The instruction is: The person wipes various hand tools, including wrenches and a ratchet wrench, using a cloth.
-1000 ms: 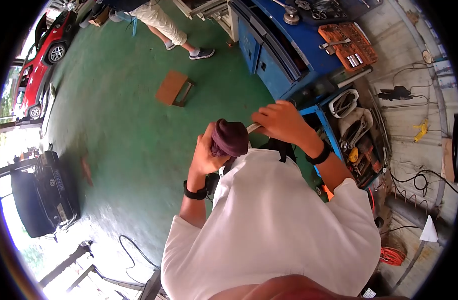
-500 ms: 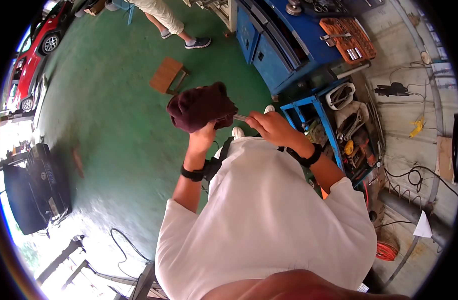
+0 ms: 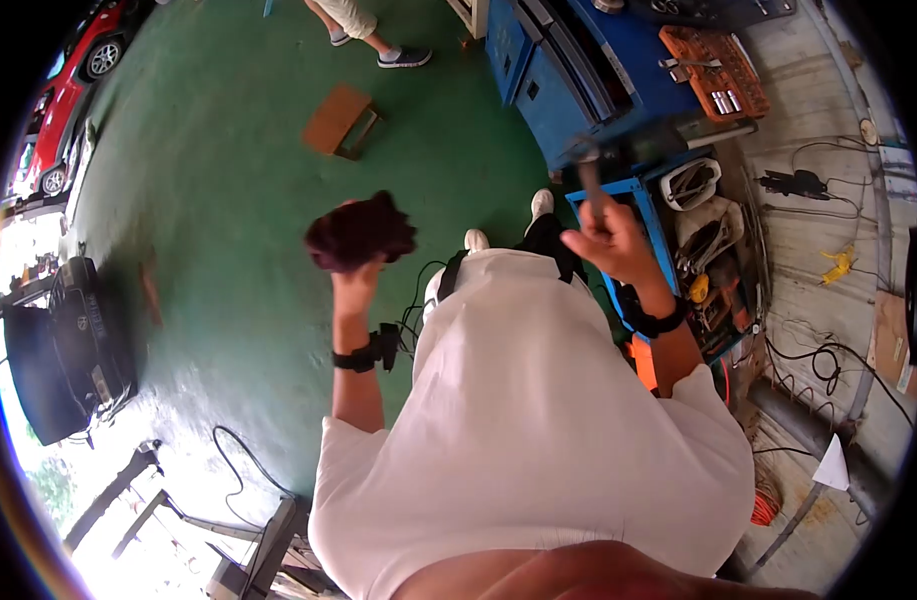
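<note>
A dark maroon cloth (image 3: 360, 234) is bunched over my left hand (image 3: 354, 285), whose fingers are mostly under it, wrapped in the fabric. To the right, my right hand (image 3: 614, 243) is closed around a metal tool (image 3: 590, 185) that points up toward the blue cabinet. The tool is blurred by motion, so its exact kind cannot be told. My two hands are well apart, both in front of my white shirt.
A wooden stool (image 3: 339, 120) stands on the green floor ahead, with a person's legs (image 3: 378, 40) beyond it. A blue cabinet (image 3: 563, 90) bears an orange socket set (image 3: 714, 72). Beside it is a blue-framed shelf (image 3: 654, 225) with tools. Cars are at the left.
My hands have moved apart, the left with the cloth to the left, the right with the tool to the right and up. The tool has come away from the cloth.
</note>
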Motion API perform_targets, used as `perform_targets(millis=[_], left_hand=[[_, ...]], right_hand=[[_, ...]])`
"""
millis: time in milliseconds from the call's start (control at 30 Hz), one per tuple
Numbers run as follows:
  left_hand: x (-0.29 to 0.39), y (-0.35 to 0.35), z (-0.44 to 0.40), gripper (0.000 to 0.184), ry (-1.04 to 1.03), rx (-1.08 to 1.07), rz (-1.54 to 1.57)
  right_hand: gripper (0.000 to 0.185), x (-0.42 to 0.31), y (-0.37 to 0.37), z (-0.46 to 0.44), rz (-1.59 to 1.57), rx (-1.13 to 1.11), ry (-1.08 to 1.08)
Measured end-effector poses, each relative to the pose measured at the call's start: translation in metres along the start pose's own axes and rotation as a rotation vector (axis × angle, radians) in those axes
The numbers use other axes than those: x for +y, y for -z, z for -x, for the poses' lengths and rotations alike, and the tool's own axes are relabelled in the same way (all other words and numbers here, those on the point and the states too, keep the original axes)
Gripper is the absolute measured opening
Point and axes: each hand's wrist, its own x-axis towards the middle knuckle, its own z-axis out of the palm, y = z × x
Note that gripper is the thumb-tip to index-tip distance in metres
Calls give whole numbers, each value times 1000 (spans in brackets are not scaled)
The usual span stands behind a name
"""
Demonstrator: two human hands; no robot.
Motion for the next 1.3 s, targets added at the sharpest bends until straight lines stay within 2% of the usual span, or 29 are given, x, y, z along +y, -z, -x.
perform_targets(millis=[67, 100, 167, 200, 267, 333, 367, 433, 467, 500, 567, 600, 667, 700, 800, 867, 900, 933, 1000, 1033, 1067, 1133, 1200, 1300], left_hand=[[-1, -26, -1, 76, -36, -125, 39], [4, -43, -6, 76, -38, -128, 38], [21, -73, -20, 84, -32, -412, 213], [24, -77, -25, 84, -30, -416, 217], [26, -82, -32, 85, -111, -431, 354], [4, -76, -33, 81, -110, -373, 328], [-16, -64, -39, 79, -288, -395, -17], [23, -81, -36, 65, -195, -259, 175], [34, -83, -31, 65, -197, -263, 173], [39, -85, -30, 57, -102, -231, 424], [33, -81, -25, 49, 10, -197, 683], [19, -70, -23, 49, -181, -164, 165], [15, -63, -31, 50, -362, -126, -354], [27, -62, -40, 57, -448, -109, -575], [28, -84, -51, 45, -381, 78, -434], [45, -98, -54, 64, -4, -100, 441], [38, -100, -53, 76, 97, -173, 419], [33, -102, -53, 76, 100, -173, 417], [24, -105, -54, 69, -46, -153, 124], [12, -100, -53, 69, -49, -155, 125], [-3, -88, -52, 67, -158, -193, -90], [9, -91, -51, 65, -261, -227, -307], [38, -106, -47, 62, 68, -29, 600], [56, -106, -48, 61, -17, 77, 490]], right_hand=[[31, -6, -29, -12, -38, -141, -143], [31, 4, -44, -15, 60, -229, -98], [31, -17, -63, -36, 197, -491, -135], [31, -14, -74, -38, 198, -488, -140], [35, 0, -92, -38, -2, -381, 168], [32, -7, -94, -42, 9, -413, 130], [33, -8, -96, -42, -6, -390, 76], [34, -14, -94, -40, -21, -369, 25], [31, -21, -88, -37, -13, -389, -69], [30, -24, -81, -35, -2, -406, -164], [28, -23, -69, -27, 13, -425, -200], [27, -22, -66, -23, 24, -445, -232], [26, -18, -70, -16, 9, -394, -198], [29, -18, -75, -14, 85, -318, -174], [32, -23, -83, -23, 142, -203, -135], [32, -29, -83, -33, 125, -158, -124], [36, -32, -83, -35, 157, -165, -103], [40, -32, -83, -37, 191, -171, -82], [45, -26, -85, -38, 188, -200, -65], [49, -23, -85, -39, 186, -230, -47], [49, -22, -83, -39, 189, -229, -45], [43, -22, -80, -39, 119, -264, -15], [39, -23, -75, -38, 89, -265, -9], [35, -17, -63, -36, 110, -302, -14]])
